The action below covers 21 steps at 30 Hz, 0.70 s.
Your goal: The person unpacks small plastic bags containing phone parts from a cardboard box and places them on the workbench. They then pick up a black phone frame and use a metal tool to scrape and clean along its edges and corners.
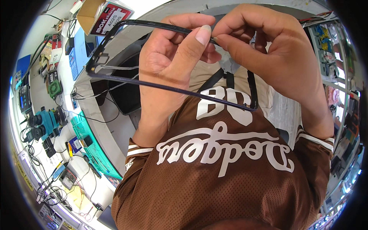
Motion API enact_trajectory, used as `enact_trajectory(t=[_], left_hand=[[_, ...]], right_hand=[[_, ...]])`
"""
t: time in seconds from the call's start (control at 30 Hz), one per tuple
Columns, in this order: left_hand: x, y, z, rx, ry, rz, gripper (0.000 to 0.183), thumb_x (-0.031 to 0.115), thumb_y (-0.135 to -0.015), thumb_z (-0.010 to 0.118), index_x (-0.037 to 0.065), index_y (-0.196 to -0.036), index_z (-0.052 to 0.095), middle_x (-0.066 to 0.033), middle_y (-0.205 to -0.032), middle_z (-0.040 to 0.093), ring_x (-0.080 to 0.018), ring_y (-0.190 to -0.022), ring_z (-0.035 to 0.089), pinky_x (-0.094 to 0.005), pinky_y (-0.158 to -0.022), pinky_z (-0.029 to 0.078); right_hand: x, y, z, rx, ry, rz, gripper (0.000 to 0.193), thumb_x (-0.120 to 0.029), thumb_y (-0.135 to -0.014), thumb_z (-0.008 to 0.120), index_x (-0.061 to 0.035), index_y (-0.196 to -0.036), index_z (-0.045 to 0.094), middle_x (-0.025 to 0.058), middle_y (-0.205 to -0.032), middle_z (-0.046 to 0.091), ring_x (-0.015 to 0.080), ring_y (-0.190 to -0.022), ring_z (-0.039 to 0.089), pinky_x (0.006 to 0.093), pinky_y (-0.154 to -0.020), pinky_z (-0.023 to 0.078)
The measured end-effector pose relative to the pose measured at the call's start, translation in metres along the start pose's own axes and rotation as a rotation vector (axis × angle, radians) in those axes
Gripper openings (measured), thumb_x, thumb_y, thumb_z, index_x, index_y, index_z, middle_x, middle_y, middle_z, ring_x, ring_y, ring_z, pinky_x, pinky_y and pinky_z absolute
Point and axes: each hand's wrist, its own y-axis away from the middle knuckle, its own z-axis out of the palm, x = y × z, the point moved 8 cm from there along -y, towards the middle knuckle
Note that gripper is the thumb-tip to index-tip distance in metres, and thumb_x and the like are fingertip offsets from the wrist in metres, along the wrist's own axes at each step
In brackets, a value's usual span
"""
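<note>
A thin black phone frame (165,87), a bare rectangle with rounded corners and an open middle, is held up in front of my brown jersey. My left hand (172,57) reaches through its opening, thumb and fingers closed on the far long side. Close beside that thumb, my right hand (268,50) pinches the same side between thumb and forefinger. Whether a tiny piece is also between the right fingertips cannot be told. The right hand covers the frame's far right corner. Small metal contacts show at its left end.
To the left runs a white workbench with a teal mat (90,143), a teal microscope (48,122), a green fan (55,88), a multimeter (69,178) and tangled cables. An open cardboard box (103,19) stands at the far left. Shelves (331,65) of small goods line the right.
</note>
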Motion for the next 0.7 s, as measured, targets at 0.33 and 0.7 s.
enact_trajectory(t=[0.33, 0.7], left_hand=[[0.005, 0.001, -0.001, -0.021, -0.027, -0.034, 0.032, 0.019, -0.102, 0.057, -0.007, -0.118, 0.065, -0.0166, -0.102, 0.073, -0.0208, -0.080, 0.072, -0.0344, -0.075, 0.060], [0.009, 0.001, 0.000, -0.012, 0.011, -0.016, 0.036, 0.023, -0.102, 0.055, -0.008, -0.114, 0.068, -0.0168, -0.094, 0.073, -0.0218, -0.076, 0.072, -0.0341, -0.072, 0.061]], right_hand=[[0.009, -0.002, -0.001, -0.116, -0.257, 0.319, 0.014, -0.006, -0.097, 0.072, 0.0047, -0.105, 0.072, 0.0067, -0.093, 0.074, 0.0057, -0.083, 0.066, 0.0204, -0.070, 0.053], [0.004, -0.005, 0.000, -0.176, -0.258, 0.425, 0.018, -0.010, -0.100, 0.070, 0.0057, -0.107, 0.072, 0.0093, -0.098, 0.075, 0.0081, -0.087, 0.066, 0.0208, -0.075, 0.051]])
